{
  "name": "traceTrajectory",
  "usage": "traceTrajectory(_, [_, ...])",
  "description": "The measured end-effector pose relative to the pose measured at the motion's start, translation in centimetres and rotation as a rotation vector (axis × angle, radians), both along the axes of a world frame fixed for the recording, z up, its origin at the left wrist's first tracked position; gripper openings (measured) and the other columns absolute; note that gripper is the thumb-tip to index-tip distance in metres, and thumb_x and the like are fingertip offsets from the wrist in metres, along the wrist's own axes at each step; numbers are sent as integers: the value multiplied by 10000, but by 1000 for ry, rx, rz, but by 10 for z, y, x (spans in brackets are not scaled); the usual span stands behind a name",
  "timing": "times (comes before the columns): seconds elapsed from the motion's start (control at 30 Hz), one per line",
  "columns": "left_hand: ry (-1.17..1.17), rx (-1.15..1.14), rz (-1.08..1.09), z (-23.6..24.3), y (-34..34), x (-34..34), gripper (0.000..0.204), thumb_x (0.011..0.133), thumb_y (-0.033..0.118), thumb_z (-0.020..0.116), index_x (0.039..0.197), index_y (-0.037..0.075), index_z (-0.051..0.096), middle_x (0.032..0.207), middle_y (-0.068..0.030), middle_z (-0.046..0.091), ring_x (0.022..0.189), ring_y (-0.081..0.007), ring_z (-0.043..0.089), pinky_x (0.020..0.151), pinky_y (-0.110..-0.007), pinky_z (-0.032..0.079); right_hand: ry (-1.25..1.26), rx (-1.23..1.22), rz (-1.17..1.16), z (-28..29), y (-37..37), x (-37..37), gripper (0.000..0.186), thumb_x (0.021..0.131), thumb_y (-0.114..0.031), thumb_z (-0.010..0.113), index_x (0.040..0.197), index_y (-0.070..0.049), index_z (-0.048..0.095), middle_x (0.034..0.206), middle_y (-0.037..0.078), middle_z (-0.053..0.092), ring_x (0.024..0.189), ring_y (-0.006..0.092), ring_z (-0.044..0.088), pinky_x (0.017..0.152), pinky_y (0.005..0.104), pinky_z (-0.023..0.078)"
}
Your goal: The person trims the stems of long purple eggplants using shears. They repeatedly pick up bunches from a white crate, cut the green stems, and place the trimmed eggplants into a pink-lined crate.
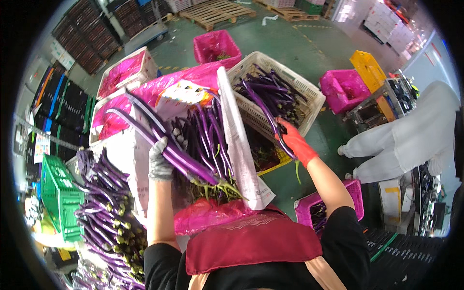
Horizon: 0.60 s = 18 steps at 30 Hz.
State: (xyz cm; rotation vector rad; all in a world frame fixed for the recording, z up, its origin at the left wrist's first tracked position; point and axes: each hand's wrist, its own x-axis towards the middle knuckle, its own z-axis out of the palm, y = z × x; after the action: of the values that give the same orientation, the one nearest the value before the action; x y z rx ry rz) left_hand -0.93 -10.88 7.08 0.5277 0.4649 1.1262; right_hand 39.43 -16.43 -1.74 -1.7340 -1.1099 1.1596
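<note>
My left hand (160,162), in a grey glove, is closed around a few long purple eggplants (191,163). They slant over a paper-lined box (238,145), their green stems toward me. More eggplants (205,128) lie lengthwise inside that box. My right hand (295,141), in a red glove, grips a single long eggplant (261,105) near its stem end. Its far end reaches over a white slatted crate (313,113), which holds a loose pile of eggplants (270,89).
A big heap of eggplants (104,212) lies at my left beside a green crate (60,195). Pink-lined containers (217,46) stand beyond and to the right, one (355,198) near my right elbow. A person in grey (411,125) stands at the right. Pallets (217,13) lie far back.
</note>
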Motion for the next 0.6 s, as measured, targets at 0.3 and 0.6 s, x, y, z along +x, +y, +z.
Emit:
traceTrajectory(0.3, [378,-204,114,20,2,39,332,695,177,683,967,26,565,725,-85,604,607,-226,595,612,-360,537,626,193,324,87,11,-100,451,822,-146,670,1234,-154,485,934,25,592,700,103,579,568,243,453])
traceTrajectory(0.6, [242,-159,166,13,-9,72,221,846,280,636,922,80,584,768,-44,604,671,-174,593,644,-319,520,407,297,474,68,2,-178,711,736,-75,738,1337,-33,359,1199,73,492,1094,151,473,975,299,360])
